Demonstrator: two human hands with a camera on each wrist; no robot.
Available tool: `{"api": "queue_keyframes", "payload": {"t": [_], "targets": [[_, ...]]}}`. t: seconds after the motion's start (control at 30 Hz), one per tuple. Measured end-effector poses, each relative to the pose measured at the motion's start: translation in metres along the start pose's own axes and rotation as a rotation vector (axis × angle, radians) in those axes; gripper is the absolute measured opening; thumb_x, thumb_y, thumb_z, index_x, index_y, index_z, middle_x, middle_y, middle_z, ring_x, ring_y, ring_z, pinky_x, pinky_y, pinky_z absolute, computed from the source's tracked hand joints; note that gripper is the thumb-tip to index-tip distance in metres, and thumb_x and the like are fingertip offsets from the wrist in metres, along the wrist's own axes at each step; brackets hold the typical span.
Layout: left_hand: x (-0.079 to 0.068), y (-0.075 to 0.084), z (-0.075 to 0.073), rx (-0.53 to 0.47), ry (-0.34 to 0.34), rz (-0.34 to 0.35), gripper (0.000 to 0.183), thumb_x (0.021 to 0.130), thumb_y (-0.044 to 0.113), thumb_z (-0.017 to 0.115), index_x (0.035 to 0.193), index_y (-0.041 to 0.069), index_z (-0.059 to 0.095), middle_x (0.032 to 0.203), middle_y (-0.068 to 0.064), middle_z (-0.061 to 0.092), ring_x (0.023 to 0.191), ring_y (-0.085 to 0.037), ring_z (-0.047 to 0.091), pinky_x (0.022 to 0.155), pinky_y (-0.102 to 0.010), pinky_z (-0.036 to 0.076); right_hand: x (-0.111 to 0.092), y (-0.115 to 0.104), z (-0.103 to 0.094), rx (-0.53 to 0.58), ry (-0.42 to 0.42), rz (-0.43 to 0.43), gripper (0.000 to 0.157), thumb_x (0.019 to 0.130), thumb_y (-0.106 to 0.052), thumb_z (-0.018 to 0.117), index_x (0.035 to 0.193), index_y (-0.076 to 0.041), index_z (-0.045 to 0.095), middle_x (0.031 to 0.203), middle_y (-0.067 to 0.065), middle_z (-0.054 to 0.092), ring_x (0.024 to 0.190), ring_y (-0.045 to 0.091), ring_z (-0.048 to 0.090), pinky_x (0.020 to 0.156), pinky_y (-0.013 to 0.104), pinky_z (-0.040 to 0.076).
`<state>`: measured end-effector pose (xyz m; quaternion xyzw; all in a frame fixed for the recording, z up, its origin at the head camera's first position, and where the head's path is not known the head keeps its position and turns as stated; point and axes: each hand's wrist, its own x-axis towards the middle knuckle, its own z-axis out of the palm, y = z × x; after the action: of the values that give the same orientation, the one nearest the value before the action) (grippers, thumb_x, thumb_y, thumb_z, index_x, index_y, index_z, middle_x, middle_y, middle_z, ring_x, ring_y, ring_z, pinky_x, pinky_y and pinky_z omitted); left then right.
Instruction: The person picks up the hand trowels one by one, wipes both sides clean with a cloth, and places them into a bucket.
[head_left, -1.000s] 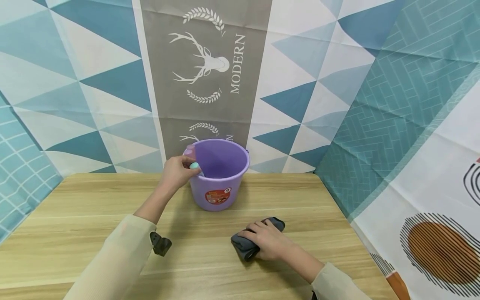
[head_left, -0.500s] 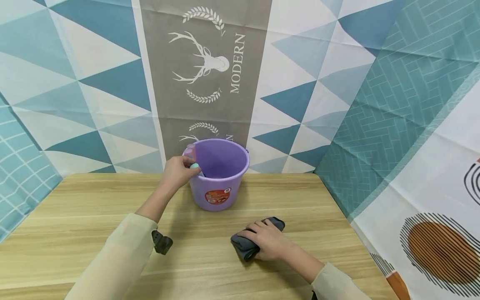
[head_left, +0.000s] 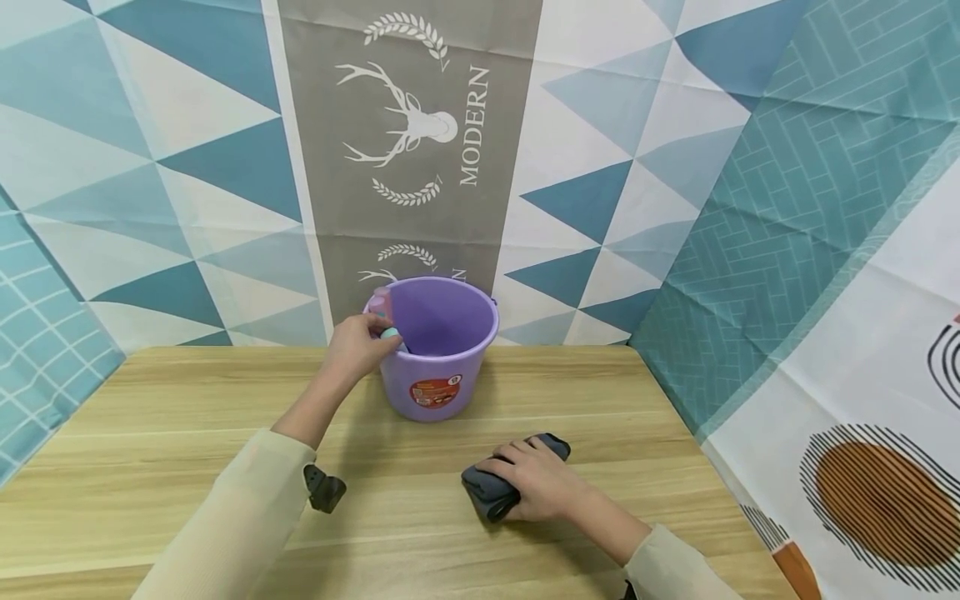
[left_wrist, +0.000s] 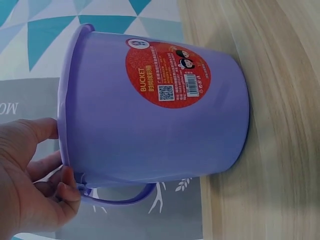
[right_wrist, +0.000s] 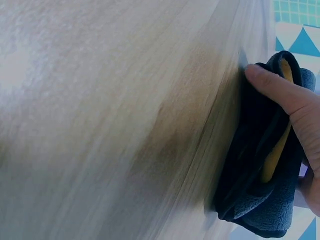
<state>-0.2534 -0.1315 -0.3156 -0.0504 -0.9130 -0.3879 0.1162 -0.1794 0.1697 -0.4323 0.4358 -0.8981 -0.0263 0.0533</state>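
Observation:
My left hand [head_left: 354, 348] grips the left rim of a purple bucket [head_left: 435, 379], thumb and fingers bent about its edge. In the left wrist view the fingers of the left hand [left_wrist: 37, 175] curl beside the bucket's handle [left_wrist: 125, 201]. Inside, against the near-left wall, show a teal-topped item [head_left: 389, 332] by the thumb and a pinkish item [head_left: 381, 302]; their lower parts are hidden. My right hand [head_left: 536, 483] holds a folded dark grey cloth [head_left: 487, 492] on the table. Yellow lining shows in the folds of the cloth [right_wrist: 255, 165] in the right wrist view.
The bucket and cloth are on a wood-grain table [head_left: 600, 400]. Behind its far edge hangs a patterned backdrop [head_left: 585, 208] with triangles and a deer print. A teal and white sheet [head_left: 795, 275] borders the right side. A round red label [left_wrist: 168, 73] faces me on the bucket.

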Motion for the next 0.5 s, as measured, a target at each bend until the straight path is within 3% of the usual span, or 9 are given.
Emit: {"api": "queue_keyframes", "payload": {"t": [0.2, 0.33, 0.5], "targets": [[-0.002, -0.004, -0.001, -0.02, 0.024, 0.008, 0.035, 0.084, 0.019, 0.062, 0.11, -0.004, 0.064, 0.097, -0.02, 0.065, 0.087, -0.028, 0.06, 0.076, -0.036, 0.05, -0.001, 0.0, -0.003, -0.002, 0.04, -0.027, 0.084, 0.068, -0.084, 0.047, 0.133, -0.031, 0.048, 0.124, -0.003, 0.056, 0.111, 0.015, 0.052, 0.089, 0.039, 0.043], [-0.003, -0.004, -0.002, -0.027, 0.038, 0.018, 0.035, 0.085, 0.019, 0.062, 0.111, -0.004, 0.064, 0.098, -0.021, 0.066, 0.088, -0.03, 0.061, 0.078, -0.038, 0.05, -0.002, 0.0, -0.007, -0.023, 0.115, -0.031, 0.068, 0.082, -0.075, 0.037, 0.129, -0.029, 0.054, 0.12, -0.002, 0.059, 0.11, 0.016, 0.054, 0.088, 0.04, 0.044], [-0.003, -0.005, -0.002, -0.024, 0.044, 0.013, 0.035, 0.086, 0.022, 0.062, 0.112, -0.003, 0.064, 0.103, -0.022, 0.065, 0.09, -0.03, 0.06, 0.077, -0.037, 0.049, -0.002, 0.002, -0.011, -0.098, 0.214, -0.019, 0.051, 0.092, -0.062, 0.036, 0.119, -0.026, 0.061, 0.116, 0.0, 0.063, 0.106, 0.017, 0.057, 0.085, 0.04, 0.046]]}}
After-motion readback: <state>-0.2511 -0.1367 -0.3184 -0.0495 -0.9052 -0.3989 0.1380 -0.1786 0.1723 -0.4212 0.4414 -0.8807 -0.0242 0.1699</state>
